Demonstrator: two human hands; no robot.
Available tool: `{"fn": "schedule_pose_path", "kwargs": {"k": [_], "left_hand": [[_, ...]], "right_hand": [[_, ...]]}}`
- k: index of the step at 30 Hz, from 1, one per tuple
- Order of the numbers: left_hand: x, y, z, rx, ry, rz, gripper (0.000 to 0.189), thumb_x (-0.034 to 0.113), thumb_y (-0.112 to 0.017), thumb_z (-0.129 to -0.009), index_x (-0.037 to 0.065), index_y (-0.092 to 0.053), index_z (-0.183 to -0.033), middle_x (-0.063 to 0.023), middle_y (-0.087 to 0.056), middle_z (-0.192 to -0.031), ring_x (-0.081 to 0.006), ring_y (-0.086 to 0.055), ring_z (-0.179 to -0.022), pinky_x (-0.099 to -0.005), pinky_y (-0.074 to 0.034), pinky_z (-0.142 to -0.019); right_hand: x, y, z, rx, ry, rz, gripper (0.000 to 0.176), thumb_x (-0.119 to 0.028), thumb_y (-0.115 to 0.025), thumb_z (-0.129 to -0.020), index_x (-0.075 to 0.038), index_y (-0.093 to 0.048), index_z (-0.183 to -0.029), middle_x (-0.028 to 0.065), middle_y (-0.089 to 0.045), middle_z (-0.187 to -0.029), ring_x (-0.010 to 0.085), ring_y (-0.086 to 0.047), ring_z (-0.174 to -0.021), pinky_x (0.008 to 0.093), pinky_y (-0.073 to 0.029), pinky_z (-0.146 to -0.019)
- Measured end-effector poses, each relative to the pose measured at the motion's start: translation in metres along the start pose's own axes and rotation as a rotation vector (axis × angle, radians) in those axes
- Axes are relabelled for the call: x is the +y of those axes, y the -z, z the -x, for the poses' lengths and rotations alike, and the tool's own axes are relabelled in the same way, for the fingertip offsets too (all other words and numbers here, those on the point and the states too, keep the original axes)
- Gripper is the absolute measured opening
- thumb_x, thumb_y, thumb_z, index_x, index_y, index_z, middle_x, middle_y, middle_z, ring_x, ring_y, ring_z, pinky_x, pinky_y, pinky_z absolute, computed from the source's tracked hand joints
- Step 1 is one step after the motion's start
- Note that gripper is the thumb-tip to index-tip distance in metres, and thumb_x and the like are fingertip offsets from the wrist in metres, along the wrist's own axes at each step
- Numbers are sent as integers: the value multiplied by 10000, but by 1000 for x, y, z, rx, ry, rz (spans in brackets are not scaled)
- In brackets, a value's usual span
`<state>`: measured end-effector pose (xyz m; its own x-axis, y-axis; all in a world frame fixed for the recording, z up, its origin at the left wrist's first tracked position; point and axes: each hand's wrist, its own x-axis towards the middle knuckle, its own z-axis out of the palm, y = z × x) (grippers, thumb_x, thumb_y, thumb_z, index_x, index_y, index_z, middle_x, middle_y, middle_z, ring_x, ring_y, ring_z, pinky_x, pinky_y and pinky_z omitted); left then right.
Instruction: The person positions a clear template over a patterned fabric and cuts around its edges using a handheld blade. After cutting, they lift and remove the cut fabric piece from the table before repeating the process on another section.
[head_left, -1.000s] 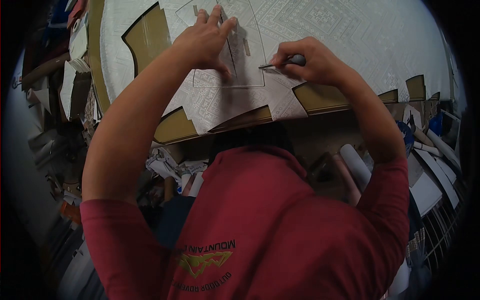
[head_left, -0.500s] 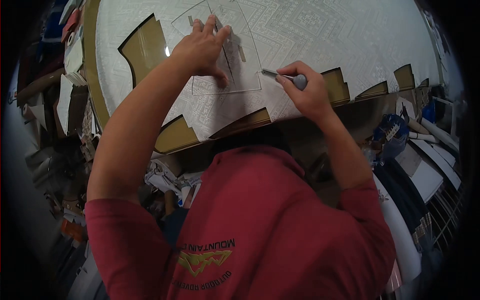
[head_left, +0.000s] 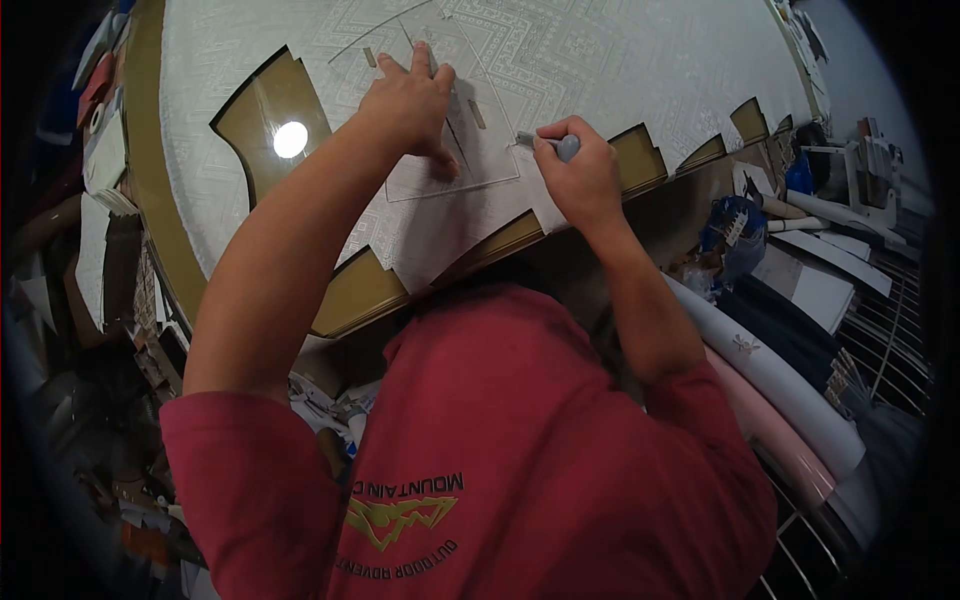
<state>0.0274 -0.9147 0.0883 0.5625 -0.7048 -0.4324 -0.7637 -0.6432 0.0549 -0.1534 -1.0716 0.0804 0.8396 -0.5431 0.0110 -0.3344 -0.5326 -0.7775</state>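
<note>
White patterned fabric (head_left: 640, 60) is spread over a table with a gold-brown surface. On the fabric lies a clear template (head_left: 490, 160) with dark lines and small tan strips. My left hand (head_left: 415, 105) rests on the template with its fingers spread. My right hand (head_left: 580, 165) is closed around a grey-handled cutter (head_left: 567, 148), whose tip is at the template's lower right corner. Stepped and curved cutouts in the fabric show the brown surface, including a large one (head_left: 285, 110) left of my left hand.
Rolls of material (head_left: 770, 350) lean at the lower right beside a wire rack (head_left: 900, 340). Papers and books (head_left: 100, 240) are stacked along the left side. A blue plastic bundle (head_left: 735, 235) sits right of the table edge.
The whole view has shifted and turned slightly. My right hand and the cutter have tilted a little, with the tip still near the same corner. My left hand stays on the template.
</note>
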Motion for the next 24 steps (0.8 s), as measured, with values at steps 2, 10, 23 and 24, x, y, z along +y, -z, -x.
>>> {"fn": "schedule_pose_path", "kwargs": {"k": [2, 10, 23, 24], "left_hand": [[0, 0, 0, 5, -8, 3, 1365, 590, -1013, -515, 29, -352, -1570, -348, -240, -1678, -711, -330, -1417, -588, -495, -1132], [1, 8, -2, -7, 31, 56, 1349, 566, -1029, -502, 37, -377, -1558, -301, -217, -1711, -683, -282, -1469, -677, -473, -1103], [4, -5, -4, 59, 41, 96, 982, 369, -903, -770, 31, -424, -1558, -297, -229, -1716, -692, -266, -1471, -742, -445, -1066], [4, -3, -3, 44, 31, 80, 892, 346, -859, -823, 33, -444, -1549, -293, -239, -1714, -691, -271, -1470, -743, -446, -1062]], "right_hand": [[-8, 1, -2, -30, -39, 105, 145, -182, -746, -904, -57, -720, -972, 193, -758, -878, 406, -746, -841, 458, -588, -752], [22, -20, 17, 103, 46, 2, 184, -115, -823, -881, -24, -729, -1010, 136, -756, -879, 219, -745, -828, 345, -565, -777], [-11, -100, -151, 153, 212, -67, 186, -163, -811, -867, -62, -718, -992, 160, -771, -936, 393, -744, -902, 445, -572, -792], [-6, -102, -152, 129, 189, -110, 162, -115, -788, -900, -32, -719, -1021, 129, -769, -924, 283, -754, -863, 374, -580, -754]]}}
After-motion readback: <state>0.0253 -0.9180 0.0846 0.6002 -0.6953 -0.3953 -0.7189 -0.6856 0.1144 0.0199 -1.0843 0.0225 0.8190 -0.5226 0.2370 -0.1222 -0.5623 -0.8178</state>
